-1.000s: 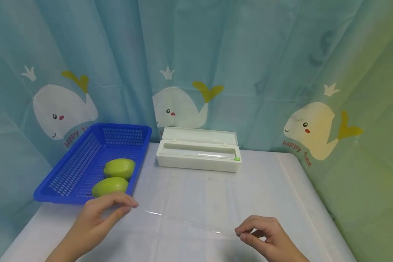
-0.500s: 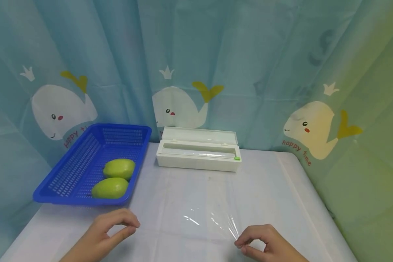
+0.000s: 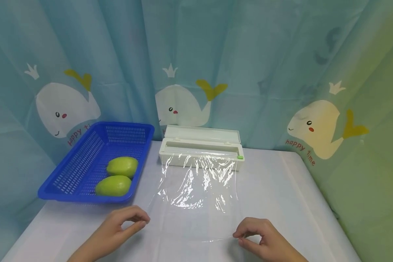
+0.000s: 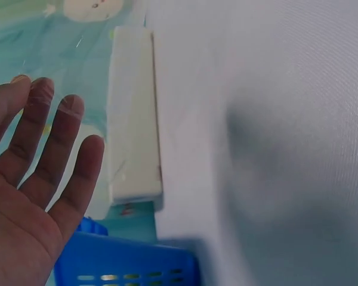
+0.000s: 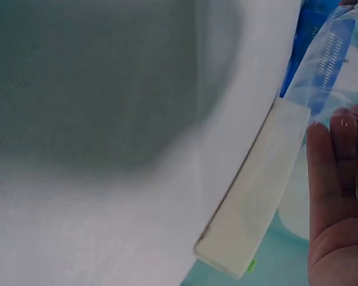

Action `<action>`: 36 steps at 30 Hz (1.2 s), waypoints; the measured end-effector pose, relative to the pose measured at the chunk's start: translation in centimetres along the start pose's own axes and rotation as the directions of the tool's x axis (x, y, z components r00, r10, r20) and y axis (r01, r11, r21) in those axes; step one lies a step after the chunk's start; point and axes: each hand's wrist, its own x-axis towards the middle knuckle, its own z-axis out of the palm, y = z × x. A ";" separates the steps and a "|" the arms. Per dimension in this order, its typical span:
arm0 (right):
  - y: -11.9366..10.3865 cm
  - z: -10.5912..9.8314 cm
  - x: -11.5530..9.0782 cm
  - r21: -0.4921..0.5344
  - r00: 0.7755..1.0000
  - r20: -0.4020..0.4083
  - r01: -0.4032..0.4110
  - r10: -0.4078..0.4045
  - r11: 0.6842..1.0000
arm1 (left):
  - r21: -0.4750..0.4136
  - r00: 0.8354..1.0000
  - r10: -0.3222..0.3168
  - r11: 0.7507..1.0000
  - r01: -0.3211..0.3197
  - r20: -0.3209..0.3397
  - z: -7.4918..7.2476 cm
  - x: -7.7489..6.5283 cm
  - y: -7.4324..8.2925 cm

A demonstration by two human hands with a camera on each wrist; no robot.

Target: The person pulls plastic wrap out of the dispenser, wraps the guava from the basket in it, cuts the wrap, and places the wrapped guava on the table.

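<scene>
Your L hand [image 3: 116, 231] grips the near L corner of the clear film [image 3: 186, 196] btwn thumb & index tips; other 3 fingers extended, spread apart in the L wrist cam. Your R hand [image 3: 268, 238] pinches the same film near its R corner, thumb to index, w/ plastic bunched by the fingertips. Film spans btwn both hands, near edge running one to the other, rest going fwd to the white box [image 4: 131, 119], w/ shiny creases by its front. Can't tell if film joins the roll [image 3: 199, 152] inside.

Box sits ahead of & btwn your hands, lid [image 3: 202, 134] up at the back, green tab [image 3: 240, 157] at its R end, fwd of R hand. Blue basket [image 3: 72, 197] is fwd-L of L hand, apart from it, w/ 2 green fruits [image 3: 122, 166] side by side at its R side. White cloth [image 3: 278, 193] under both hands; whale-print curtain [image 3: 265, 54] beyond.
</scene>
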 end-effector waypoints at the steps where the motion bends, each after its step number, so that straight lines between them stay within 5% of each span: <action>1: 0.2 0.1 0.0 0.002 1.000 -0.003 0.012 -0.012 1.000 | -0.001 1.000 -0.003 1.000 0.003 0.005 0.1 0.1 -0.1; 7: 0.8 0.4 0.0 0.006 1.000 -0.004 -0.028 0.028 1.000 | 0.031 0.999 -0.028 0.999 0.028 0.022 0.6 0.7 -0.9; 21: 1.5 0.6 0.3 -0.015 0.996 0.017 -0.085 0.085 0.996 | 0.090 0.999 0.050 0.995 -0.052 0.020 1.4 0.7 -2.0; 31: 2.7 1.0 0.0 -0.084 0.999 0.041 -0.029 0.033 0.996 | 0.140 0.997 0.005 0.990 -0.016 0.078 1.1 0.5 -2.2; 36: 2.1 0.9 -0.2 -0.124 0.991 0.090 -0.088 0.099 0.988 | 0.123 0.993 0.083 0.988 -0.093 0.084 1.1 0.4 -2.6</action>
